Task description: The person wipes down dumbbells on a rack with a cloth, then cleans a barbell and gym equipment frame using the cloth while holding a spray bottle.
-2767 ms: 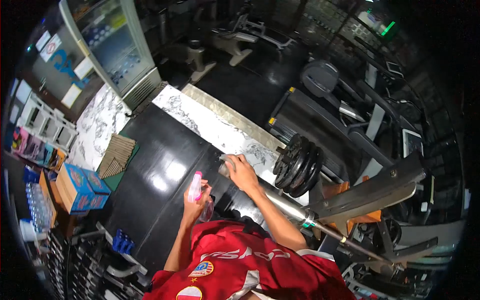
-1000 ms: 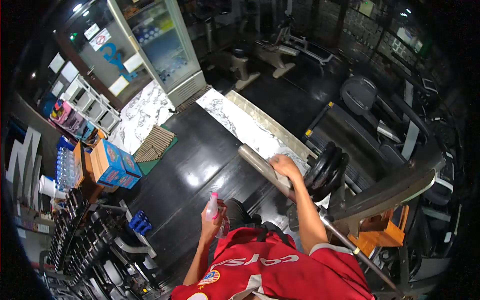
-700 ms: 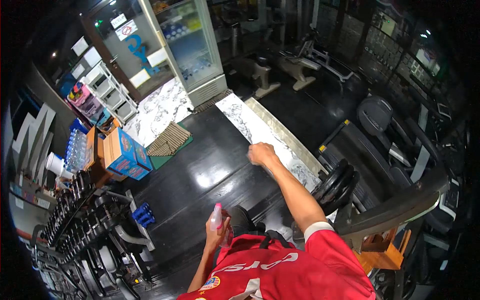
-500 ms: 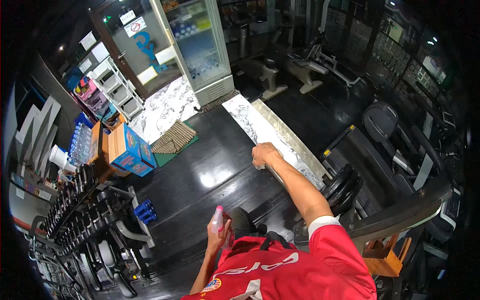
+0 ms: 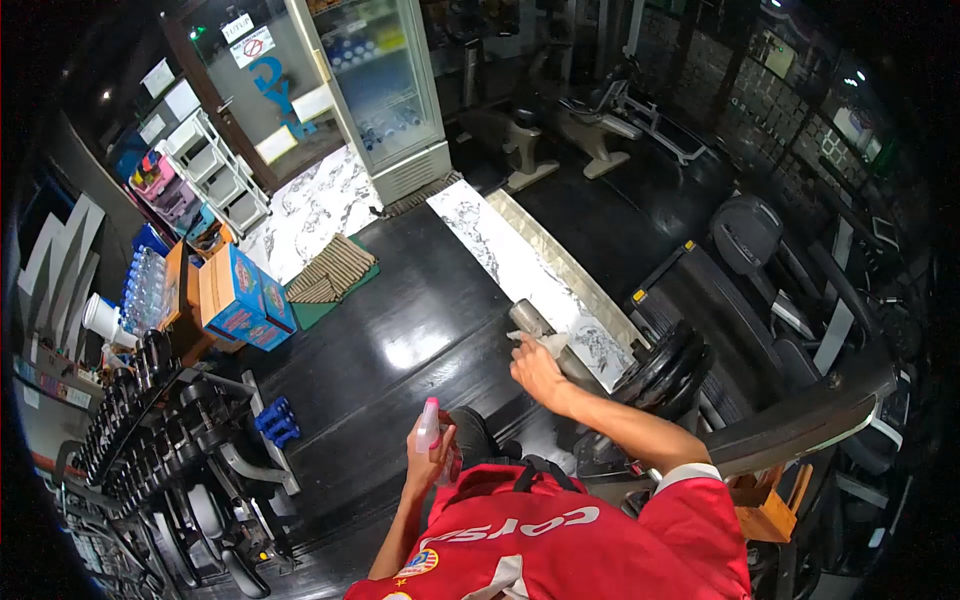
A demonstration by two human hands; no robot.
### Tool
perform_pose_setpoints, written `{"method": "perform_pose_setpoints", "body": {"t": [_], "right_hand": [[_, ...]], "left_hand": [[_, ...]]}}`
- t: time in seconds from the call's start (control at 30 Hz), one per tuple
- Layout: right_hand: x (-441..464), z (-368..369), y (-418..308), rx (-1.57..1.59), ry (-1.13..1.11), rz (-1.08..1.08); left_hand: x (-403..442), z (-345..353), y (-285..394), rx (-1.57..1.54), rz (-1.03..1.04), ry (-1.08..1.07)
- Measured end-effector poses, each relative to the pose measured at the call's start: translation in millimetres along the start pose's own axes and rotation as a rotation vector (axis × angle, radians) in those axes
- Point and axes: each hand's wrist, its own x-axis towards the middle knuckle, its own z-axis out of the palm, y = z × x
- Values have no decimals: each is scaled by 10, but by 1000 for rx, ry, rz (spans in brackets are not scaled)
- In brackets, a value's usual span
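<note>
My left hand (image 5: 432, 450) is wrapped round a clear spray bottle (image 5: 428, 428) with a pink top, held upright close to my body. Out in front, my right hand (image 5: 540, 375) grips a pale cloth (image 5: 550, 343) and presses it against a thick grey bar (image 5: 526, 316). The rounded far end of this bar shows just beyond my fingers. Black round weight plates (image 5: 680, 370) stand to the right of the bar. My fingers and the cloth hide part of the bar's surface.
A treadmill (image 5: 720, 310) stands to the right. On the left are a dumbbell rack (image 5: 190, 430), blue dumbbells (image 5: 278, 421) on the floor and a blue carton (image 5: 245, 300). A glass-door fridge (image 5: 375, 100) stands ahead beside a marble-patterned strip (image 5: 480, 232).
My right hand has drawn back toward me along the bar with the cloth, uncovering the bar's end. My left hand still holds the spray bottle. The view has shifted slightly.
</note>
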Motion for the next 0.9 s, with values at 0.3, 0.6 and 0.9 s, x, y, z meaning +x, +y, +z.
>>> {"method": "perform_pose_setpoints", "body": {"t": [0.3,0.6,0.9], "right_hand": [[-614,-449,-319,43,-477,102],[-539,-345,-239,863,-471,710],[-1687,-1084,-179,1313,569,996]], "left_hand": [[18,60,-79,-44,-57,12],[202,152,-123,-12,12,-135],[403,216,-89,25,67,-202]]}}
